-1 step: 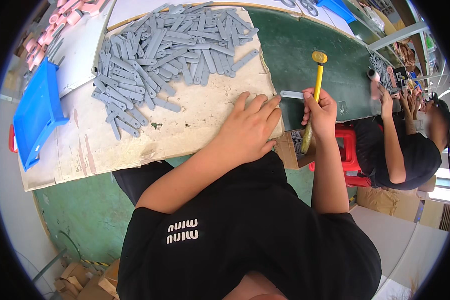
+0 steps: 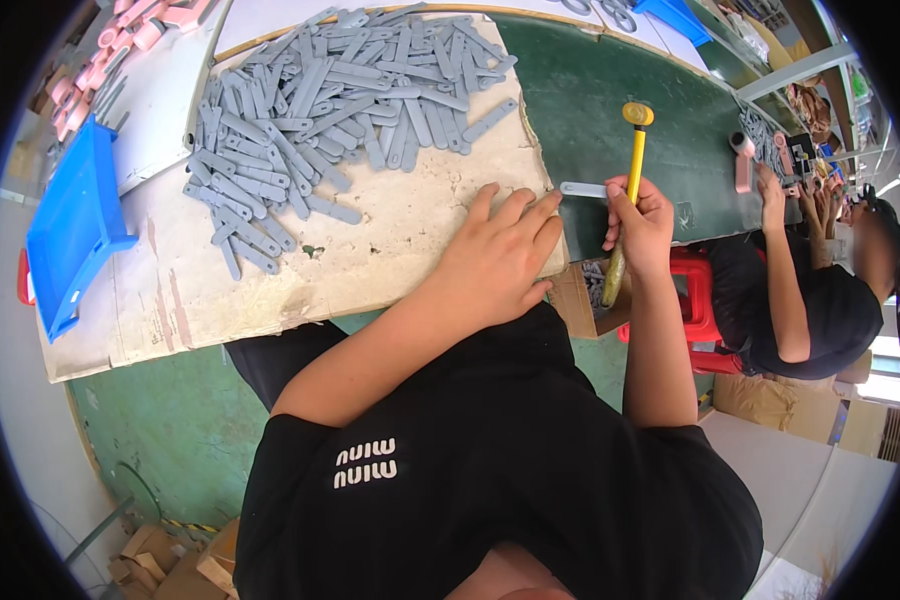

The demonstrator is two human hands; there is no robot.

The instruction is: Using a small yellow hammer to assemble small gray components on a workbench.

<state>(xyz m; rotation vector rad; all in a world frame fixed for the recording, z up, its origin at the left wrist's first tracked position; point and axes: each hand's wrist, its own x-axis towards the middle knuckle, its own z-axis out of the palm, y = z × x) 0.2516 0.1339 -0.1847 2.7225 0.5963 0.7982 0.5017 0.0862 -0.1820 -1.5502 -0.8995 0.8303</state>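
Observation:
My left hand [image 2: 500, 254] lies palm down on the cardboard sheet [image 2: 390, 270], fingers somewhat spread and nothing in them. To its right, my right hand [image 2: 642, 226] is closed round the lower part of a yellow-handled hammer [image 2: 636, 160], whose round yellow head points away from me. A flat light-grey strip with rounded ends [image 2: 583, 189] reaches left from the right hand's fingertips toward my left fingers; its right end is hidden by the fingers. A large heap of similar grey strips [image 2: 350, 95] covers the far part of the cardboard.
A blue plastic tray [image 2: 75, 225] stands at the left edge, near several pink parts [image 2: 90, 70]. The green tabletop [image 2: 590, 70] extends right to a co-worker's hand [image 2: 770, 200] beside a pink part [image 2: 743, 168]. An open cardboard box [image 2: 575, 303] and red stool [image 2: 692, 300] sit below.
At the right, the co-worker's hand has come away from the pink part, which now stands in plainer view. My own hands, the hammer and the strip have not visibly moved.

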